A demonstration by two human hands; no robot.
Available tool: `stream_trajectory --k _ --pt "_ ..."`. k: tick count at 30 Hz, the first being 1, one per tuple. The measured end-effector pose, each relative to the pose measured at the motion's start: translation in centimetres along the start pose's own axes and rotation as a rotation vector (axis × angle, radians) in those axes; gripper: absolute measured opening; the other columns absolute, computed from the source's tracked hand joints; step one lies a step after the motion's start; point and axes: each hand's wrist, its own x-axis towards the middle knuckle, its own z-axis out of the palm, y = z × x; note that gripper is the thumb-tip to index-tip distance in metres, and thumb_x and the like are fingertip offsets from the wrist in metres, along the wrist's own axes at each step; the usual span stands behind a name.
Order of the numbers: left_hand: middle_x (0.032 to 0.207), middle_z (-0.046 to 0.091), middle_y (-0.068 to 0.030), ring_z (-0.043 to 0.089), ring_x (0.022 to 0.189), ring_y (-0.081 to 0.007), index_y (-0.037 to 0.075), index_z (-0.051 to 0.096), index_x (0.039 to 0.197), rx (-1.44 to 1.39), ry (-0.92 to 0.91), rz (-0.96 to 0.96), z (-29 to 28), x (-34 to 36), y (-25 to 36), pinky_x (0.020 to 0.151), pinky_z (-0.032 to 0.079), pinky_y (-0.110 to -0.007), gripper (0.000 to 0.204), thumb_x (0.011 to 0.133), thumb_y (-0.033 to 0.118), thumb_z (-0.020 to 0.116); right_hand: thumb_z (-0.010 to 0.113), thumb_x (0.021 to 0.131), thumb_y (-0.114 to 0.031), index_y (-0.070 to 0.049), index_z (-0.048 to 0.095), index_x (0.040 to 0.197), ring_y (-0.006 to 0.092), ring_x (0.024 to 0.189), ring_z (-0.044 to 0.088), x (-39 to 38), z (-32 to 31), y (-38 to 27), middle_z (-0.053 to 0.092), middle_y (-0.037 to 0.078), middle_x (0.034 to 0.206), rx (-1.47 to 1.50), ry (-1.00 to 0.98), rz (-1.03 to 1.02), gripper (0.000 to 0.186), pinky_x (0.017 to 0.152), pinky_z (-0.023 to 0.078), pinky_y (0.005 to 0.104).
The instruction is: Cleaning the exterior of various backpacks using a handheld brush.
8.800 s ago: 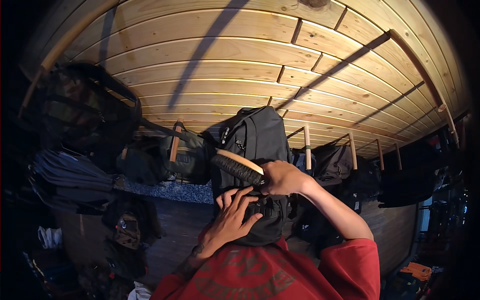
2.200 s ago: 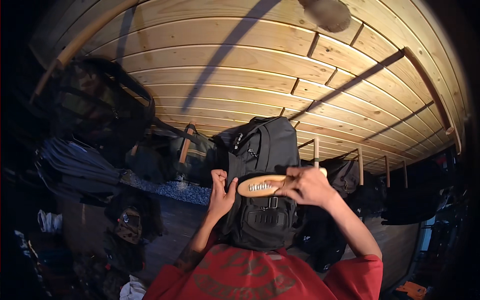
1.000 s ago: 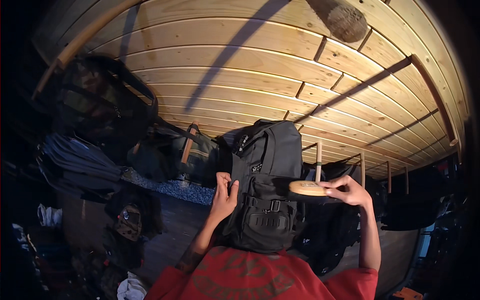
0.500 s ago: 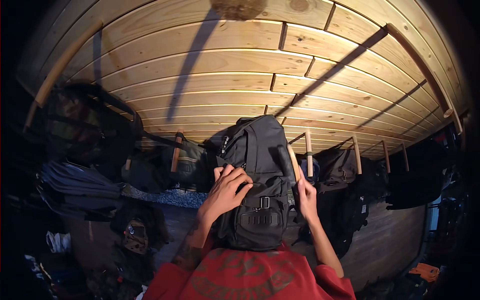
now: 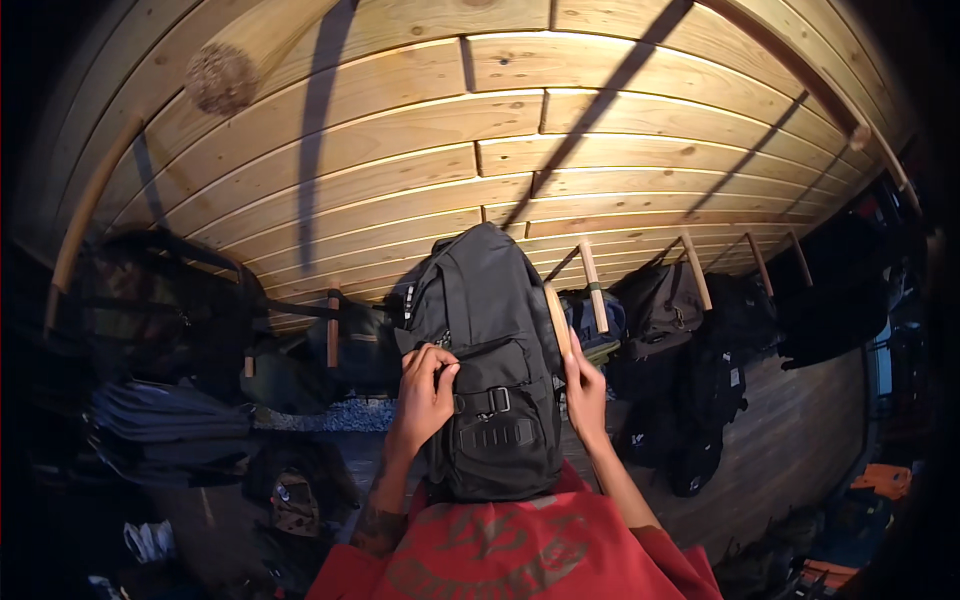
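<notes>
A black backpack (image 5: pixel 500 290) with a front buckle stands upright in front of me against the wood planks. My left hand (image 5: pixel 426 398) grips the pack's left side near the front pocket, fingers bent around its edge. My right hand (image 5: pixel 585 390) holds a wooden brush (image 5: pixel 555 312) upright along the pack's right side; its bristles are mostly hidden, facing the bag.
Wood-plank wall (image 5: pixel 400 130) with wooden pegs (image 5: pixel 596 295) carries more bags, among them a camouflage bag (image 5: pixel 150 300) at left and brown bag (image 5: pixel 660 305) at right. Stacked grey fabric items (image 5: pixel 165 420) are at left; orange items (image 5: pixel 885 480) lie low right above the dark floor (image 5: pixel 760 450).
The brush has turned from horizontal across the pack to upright along its right side, with my right hand moving there. My left hand stays at the left side. The camera view has shifted.
</notes>
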Motion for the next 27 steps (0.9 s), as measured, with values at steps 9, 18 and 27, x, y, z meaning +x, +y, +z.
stream_trajectory --k 9,18,27 --pt "0.095 0.060 -0.0113 0.055 0.095 -0.0292 0.001 0.059 0.097 0.003 0.020 -0.014 -0.2 -1.3 -0.8 0.092 0.043 -0.038 0.005 0.097 0.003 0.063 0.061 0.107 -0.015 -0.005 0.059 0.146 0.0054 0.071 0.037 0.6 -2.0 -1.6 0.057 -0.005 0.080 -0.052 -0.183 -0.044 0.040 0.060 0.037 0.0243" --pt "0.094 0.060 -0.0092 0.053 0.086 -0.0280 0.002 0.059 0.096 0.002 0.051 0.031 -0.3 -1.3 -0.3 0.089 0.042 -0.039 0.006 0.096 0.005 0.064 0.063 0.104 -0.010 -0.006 0.060 0.145 0.0073 0.067 0.047 -4.8 -5.0 -2.7 0.065 0.019 0.075 -0.226 -0.196 -0.001 0.041 0.063 0.046 0.0305" --pt "0.093 0.059 -0.0080 0.052 0.084 -0.0263 0.003 0.060 0.096 0.014 0.076 0.040 0.4 -1.6 -0.7 0.089 0.040 -0.039 0.005 0.095 0.005 0.065 0.061 0.106 -0.018 -0.007 0.062 0.142 0.0052 0.065 0.035 2.4 -0.1 -5.0 0.038 0.004 0.068 -0.181 -0.110 -0.015 0.038 0.054 0.035 0.0270"
